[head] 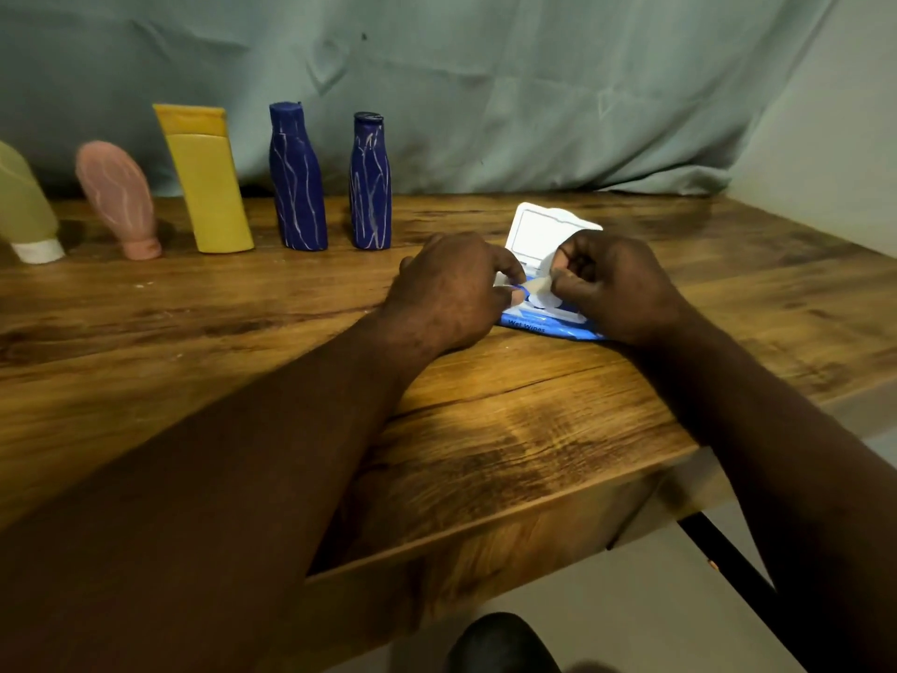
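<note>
A blue pack of wet wipes [534, 326] lies flat on the wooden table [485, 429], its white flip lid [539, 230] standing open at the far side. My left hand [451, 289] rests on the pack's left end, fingers curled down onto it. My right hand [616, 284] pinches a small white tab or wipe corner [541, 286] at the pack's opening, between thumb and forefinger. Much of the pack is hidden under both hands.
A row of containers stands along the back left: two dark blue bottles [297, 179] [370, 182], a yellow tube [206, 179], a pink tube [121, 199], and a pale green tube [24, 211] at the frame edge. A grey-green cloth [485, 89] hangs behind. The table's front edge runs diagonally.
</note>
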